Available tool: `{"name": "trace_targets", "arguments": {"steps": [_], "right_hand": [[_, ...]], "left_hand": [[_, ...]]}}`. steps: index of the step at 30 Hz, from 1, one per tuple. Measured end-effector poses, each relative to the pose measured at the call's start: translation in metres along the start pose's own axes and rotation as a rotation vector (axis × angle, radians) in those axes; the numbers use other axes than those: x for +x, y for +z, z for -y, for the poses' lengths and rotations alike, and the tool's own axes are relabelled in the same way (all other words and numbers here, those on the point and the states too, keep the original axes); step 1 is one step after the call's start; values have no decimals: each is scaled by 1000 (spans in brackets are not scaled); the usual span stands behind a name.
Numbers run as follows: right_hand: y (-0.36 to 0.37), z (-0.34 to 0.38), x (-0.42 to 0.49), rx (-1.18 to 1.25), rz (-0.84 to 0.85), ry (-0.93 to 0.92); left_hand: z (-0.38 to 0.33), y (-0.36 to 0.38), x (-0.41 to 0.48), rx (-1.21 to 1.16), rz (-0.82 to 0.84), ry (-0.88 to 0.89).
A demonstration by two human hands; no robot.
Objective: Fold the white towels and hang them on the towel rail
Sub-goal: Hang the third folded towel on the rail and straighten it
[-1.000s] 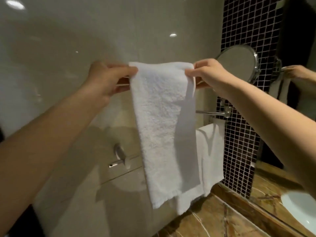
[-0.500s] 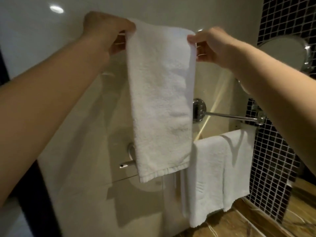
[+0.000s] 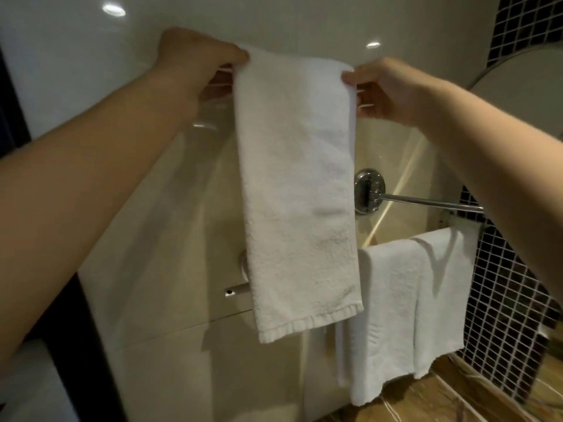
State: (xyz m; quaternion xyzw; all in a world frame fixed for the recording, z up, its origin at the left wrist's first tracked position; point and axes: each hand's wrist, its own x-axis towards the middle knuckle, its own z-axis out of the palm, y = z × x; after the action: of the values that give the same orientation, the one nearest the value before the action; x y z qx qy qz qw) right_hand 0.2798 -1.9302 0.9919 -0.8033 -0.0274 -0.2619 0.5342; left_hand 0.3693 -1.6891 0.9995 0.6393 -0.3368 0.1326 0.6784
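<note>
Now your left hand (image 3: pixel 195 60) and right hand (image 3: pixel 387 89), arms outstretched, raised, pinch top corners of folded white towel (image 3: pixel 297 190); towel hangs before wall, above and left of towel rail (image 3: pixel 432 203).

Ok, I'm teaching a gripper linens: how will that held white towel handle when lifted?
Probably floppy: the white towel hangs limp from the top corners that the left hand and right hand pinch. Likely light: fingertip pinches carry it. Terry pile looks unlikely to slip.

Held towel (image 3: pixel 297 190) left of, before railed towels (image 3: pixel 408 312).
</note>
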Motion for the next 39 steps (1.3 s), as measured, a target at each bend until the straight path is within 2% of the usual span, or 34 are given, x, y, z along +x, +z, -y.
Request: {"name": "trace_targets", "arguments": {"steps": [7,12,23,34,39], "right_hand": [[5,-61,-20,-31,140,122],[12,-86,-31,-63,112,137],[27,-120,-54,-158,26,148],[36,-163,-81,-321,69,122],[42,-173,-87,-315,54,123]], "left_hand": [[52,14,-55,-55,-14,-115],[78,13,-78,-84,-51,-154],[118,15,-107,65,-66,-143],[150,17,-139,203,-120,-245],[159,15,-148,250,-114,-252]]}}
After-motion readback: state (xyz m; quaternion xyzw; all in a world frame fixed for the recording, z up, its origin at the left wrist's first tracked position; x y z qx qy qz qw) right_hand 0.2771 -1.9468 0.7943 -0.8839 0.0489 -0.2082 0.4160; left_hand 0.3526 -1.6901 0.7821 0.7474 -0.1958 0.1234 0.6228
